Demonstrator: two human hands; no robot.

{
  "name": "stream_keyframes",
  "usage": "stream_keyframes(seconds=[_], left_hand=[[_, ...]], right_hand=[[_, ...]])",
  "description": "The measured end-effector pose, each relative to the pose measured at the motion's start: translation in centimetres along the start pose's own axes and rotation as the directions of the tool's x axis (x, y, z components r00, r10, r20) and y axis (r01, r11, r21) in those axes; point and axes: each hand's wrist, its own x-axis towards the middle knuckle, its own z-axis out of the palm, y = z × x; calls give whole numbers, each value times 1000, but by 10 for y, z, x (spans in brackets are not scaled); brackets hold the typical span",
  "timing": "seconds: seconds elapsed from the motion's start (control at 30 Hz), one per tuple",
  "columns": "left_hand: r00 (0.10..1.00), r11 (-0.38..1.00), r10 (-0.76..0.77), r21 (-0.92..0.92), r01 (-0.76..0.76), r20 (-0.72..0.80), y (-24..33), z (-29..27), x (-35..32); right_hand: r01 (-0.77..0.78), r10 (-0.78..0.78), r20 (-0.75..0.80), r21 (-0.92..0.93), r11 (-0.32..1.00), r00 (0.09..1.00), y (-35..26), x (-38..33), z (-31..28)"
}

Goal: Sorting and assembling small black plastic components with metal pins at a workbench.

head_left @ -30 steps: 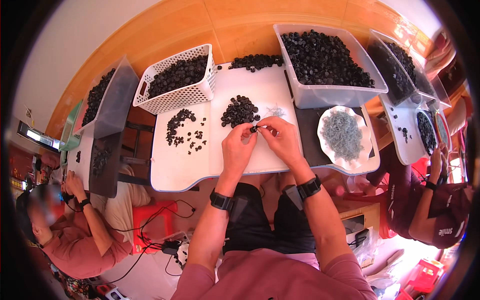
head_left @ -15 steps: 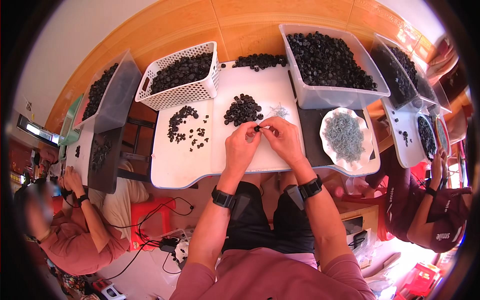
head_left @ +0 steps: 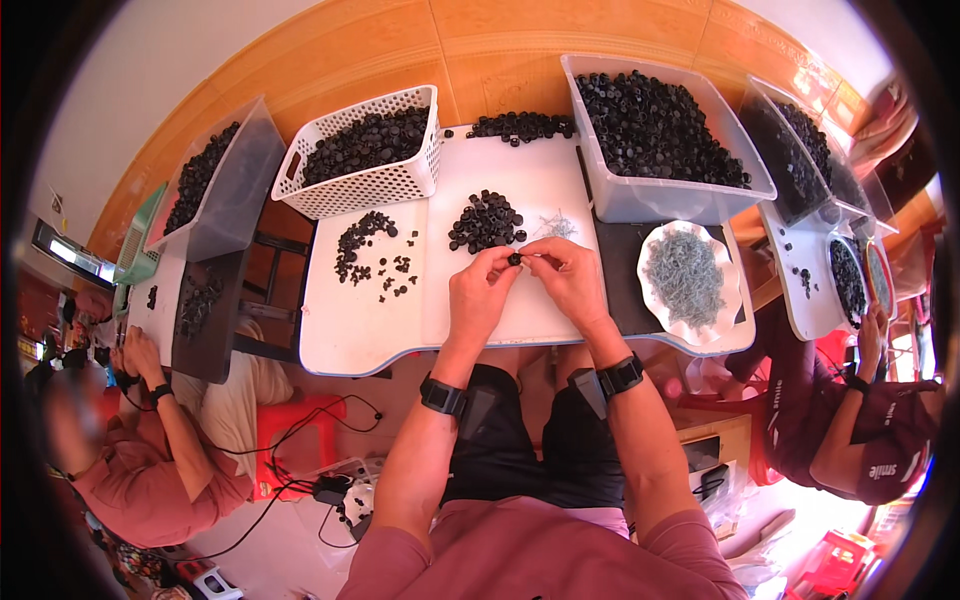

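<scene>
My left hand (head_left: pixel 480 292) and my right hand (head_left: pixel 566 277) meet over the white table (head_left: pixel 360 330), fingertips pinched together on one small black round part (head_left: pixel 514 259). Just beyond the fingers lies a pile of the same black parts (head_left: pixel 485 220). A few thin metal pins (head_left: pixel 557 226) lie beside that pile. To the left a looser scatter of black parts (head_left: pixel 372 250) is spread on the table. Both wrists wear black bands.
A white mesh basket (head_left: pixel 362 188) and a clear bin (head_left: pixel 612 195) hold many black parts. A white scalloped plate (head_left: pixel 650 290) holds grey metal pins. One person sits at the left (head_left: pixel 150 450), another at the right (head_left: pixel 860 430), each at a table with more bins.
Both hands stay pinched on the small part; the fingers have only shifted slightly. Nothing else on the table has moved.
</scene>
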Motion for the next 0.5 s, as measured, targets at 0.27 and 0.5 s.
stream_keyframes(seconds=[0.27,0.5], left_hand=[[997,997,72,-15,-72,15,2,0,0],[994,994,103,17,-104,30,6,-2,0]], right_hand=[[7,-6,-6,61,998,1000,-1,0,0],[49,-49,25,32,998,998,-7,1,-3]])
